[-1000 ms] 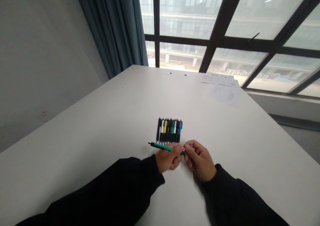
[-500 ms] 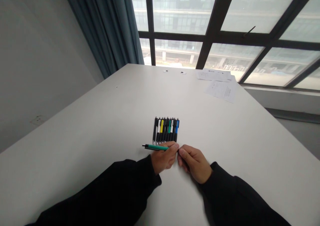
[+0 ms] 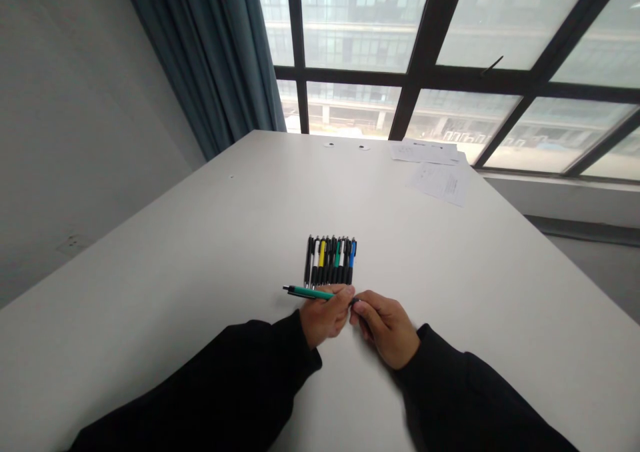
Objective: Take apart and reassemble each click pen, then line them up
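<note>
My left hand (image 3: 326,315) is closed round a green and black ballpoint pen (image 3: 311,293), held nearly level with its clicker end pointing left. My right hand (image 3: 386,325) pinches the dark tip end of the same pen, close against the left fingertips. Just beyond the hands, a row of several pens lies side by side on the white table, among them a yellow pen (image 3: 322,255) and a blue pen (image 3: 353,253). The lower ends of some are hidden behind my left hand.
The white table (image 3: 200,252) reaches to the window. Paper sheets (image 3: 425,153) lie at its far right corner, and two round cable holes (image 3: 364,148) sit near the far edge. A blue curtain (image 3: 215,59) hangs at the back left.
Both hands keep their hold on the green pen. The fingers of my right hand have shifted slightly at its tip end. The view has moved a little.
</note>
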Demonstrator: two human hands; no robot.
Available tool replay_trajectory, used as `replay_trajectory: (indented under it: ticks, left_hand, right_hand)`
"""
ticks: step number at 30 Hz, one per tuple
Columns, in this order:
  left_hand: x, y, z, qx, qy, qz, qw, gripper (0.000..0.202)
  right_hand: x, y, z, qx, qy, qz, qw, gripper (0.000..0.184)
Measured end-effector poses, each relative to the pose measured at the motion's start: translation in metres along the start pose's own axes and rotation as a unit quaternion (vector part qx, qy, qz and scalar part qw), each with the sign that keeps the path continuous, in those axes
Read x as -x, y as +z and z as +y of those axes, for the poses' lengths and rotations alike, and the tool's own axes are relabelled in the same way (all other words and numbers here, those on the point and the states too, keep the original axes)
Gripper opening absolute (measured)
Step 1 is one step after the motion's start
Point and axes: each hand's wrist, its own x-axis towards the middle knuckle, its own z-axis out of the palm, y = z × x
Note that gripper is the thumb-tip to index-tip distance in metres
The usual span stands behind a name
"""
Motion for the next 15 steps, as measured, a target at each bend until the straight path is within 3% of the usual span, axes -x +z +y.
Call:
replay_trajectory:
  ticks: [7,9,15]
  left_hand:
    - [0.001,-0.0001,0.001,0.017,-0.002,0.009,1.0,0.054]
    - [0.0012,-0.0008,0.0004,0.011,0.008,0.007,1.0,0.055]
    - [0.0005,-0.0021,-0.002,0.001,0.021,0.008,1.0,0.051]
  right_hand:
    - [0.0008,-0.0029,0.0006,0.084,-0.082,0.015,0.993,0.031]
    - [0.0007,-0.0032,-0.0005,0.054,-0.064,0.021,0.996,0.028]
    - [-0.0005,-0.0029,0.0031,-0.02,0.013,0.023,0.999,0.043]
